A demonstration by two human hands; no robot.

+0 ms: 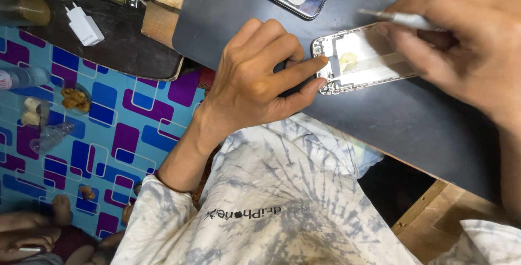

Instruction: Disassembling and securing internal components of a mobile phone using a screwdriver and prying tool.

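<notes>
On the dark surface point(412, 124), my left hand point(255, 80) pins an opened phone frame point(363, 59), fingers spread; my right hand point(461, 48) pinches thin tweezers point(399, 18).

A single camera, worn on the person's head, looks steeply down and slightly forward from close range. The dark matte surface point(380, 118) runs diagonally across the upper right, its near edge cutting toward the lower right. Below lies the wearer's pale tie-dye shirt point(271, 205), and at left the blue and purple patterned floor mat point(108, 129), farther off.
</notes>
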